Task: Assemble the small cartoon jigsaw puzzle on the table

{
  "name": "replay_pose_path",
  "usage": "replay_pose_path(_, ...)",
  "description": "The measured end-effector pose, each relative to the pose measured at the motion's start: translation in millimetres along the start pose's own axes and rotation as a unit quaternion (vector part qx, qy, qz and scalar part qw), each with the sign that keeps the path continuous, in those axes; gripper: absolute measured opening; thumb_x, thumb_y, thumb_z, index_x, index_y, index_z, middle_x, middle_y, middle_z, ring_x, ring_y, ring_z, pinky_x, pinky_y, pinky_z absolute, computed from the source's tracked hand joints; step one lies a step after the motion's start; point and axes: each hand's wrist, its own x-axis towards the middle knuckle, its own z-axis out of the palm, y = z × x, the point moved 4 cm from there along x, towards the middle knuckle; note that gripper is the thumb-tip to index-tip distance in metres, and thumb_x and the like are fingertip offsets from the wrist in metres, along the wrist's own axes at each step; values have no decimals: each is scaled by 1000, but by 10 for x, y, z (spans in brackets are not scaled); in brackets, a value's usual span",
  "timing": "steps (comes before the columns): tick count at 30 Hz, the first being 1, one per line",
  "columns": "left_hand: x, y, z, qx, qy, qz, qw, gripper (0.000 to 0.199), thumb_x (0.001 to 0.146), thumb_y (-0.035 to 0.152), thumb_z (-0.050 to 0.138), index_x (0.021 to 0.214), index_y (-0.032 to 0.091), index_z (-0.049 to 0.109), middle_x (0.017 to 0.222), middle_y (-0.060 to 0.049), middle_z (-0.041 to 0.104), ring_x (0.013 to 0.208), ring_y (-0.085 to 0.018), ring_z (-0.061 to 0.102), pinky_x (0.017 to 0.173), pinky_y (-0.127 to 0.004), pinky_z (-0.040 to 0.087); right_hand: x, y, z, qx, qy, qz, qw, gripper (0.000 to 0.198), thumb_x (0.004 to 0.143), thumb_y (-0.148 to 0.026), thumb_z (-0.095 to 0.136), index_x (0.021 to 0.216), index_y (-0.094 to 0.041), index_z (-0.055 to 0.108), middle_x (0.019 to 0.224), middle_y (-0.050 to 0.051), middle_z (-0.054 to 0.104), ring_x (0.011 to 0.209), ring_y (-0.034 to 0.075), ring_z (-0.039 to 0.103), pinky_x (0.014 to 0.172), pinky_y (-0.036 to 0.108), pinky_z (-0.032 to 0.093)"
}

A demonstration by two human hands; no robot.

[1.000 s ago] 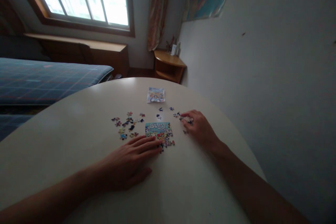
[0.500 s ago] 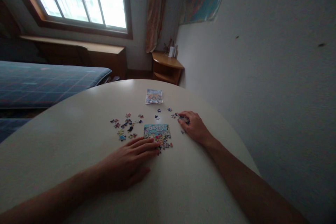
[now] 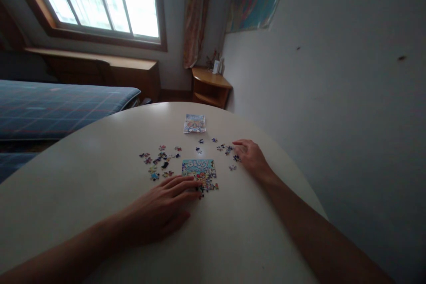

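Observation:
A partly joined jigsaw puzzle [image 3: 199,168] with a light-blue top and lettering lies on the table. My left hand [image 3: 171,202] rests flat with its fingers stretched over the puzzle's lower left part, hiding that corner. To the right, my right hand [image 3: 251,157] is beside a small group of loose puzzle pieces [image 3: 229,149], its fingers extended and apart, with one dark piece [image 3: 236,158] at the fingertips. Whether a finger touches that piece I cannot tell. Several more loose pieces [image 3: 162,155] are scattered left of the puzzle.
A printed picture packet [image 3: 195,123] lies farther back on the round white table [image 3: 146,120]. A few single pieces [image 3: 199,150] sit between it and the puzzle. Beyond the table are a plaid mattress [image 3: 66,106] at left and a wooden corner shelf [image 3: 213,79]. A wall [image 3: 316,111] borders the right.
My right hand has shifted slightly to the right, off the loose pieces, so more of them show. The left hand stays on the puzzle. The view has tilted slightly.

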Motion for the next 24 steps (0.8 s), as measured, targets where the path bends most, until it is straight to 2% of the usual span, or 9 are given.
replay_pose_path(3,12,8,-9,8,-8,0,1000,44,92,21,50,135,25,46,151,-4,43,138,-26,39,115,-49,34,-37,-69,6,-13,-13,-5,1000,28,85,-31,62,108,-23,73,123,11,63,116,27,55,104,49,39)
replay_pose_path(6,19,18,-14,16,-17,-1,1000,43,92,21,49,135,24,46,151,-5,42,138,-26,38,115,-49,34,-67,-129,-6,-23,-27,-5,999,22,83,-31,64,102,-26,75,124,10,62,118,28,53,104,52,37)
replay_pose_path(15,24,23,-20,2,-6,-3,1000,46,89,19,53,134,25,47,150,-4,43,137,-27,40,114,-49,35,-56,-162,-13,-24,-44,20,999,14,75,-27,67,86,-21,75,122,10,64,115,28,55,102,49,39)
replay_pose_path(21,20,7,1,3,-1,1,1000,45,90,19,53,134,24,48,150,-4,43,137,-27,40,114,-49,34,-66,-170,-10,-18,-46,15,999,22,75,-28,66,95,-22,74,124,9,64,117,29,53,102,49,38)
replay_pose_path(24,16,2,6,7,0,4,1000,44,91,21,52,135,25,47,150,-5,43,137,-27,40,114,-49,35,-67,-180,-16,-15,-48,15,999,18,73,-26,68,89,-21,74,123,10,64,116,31,54,101,50,39)
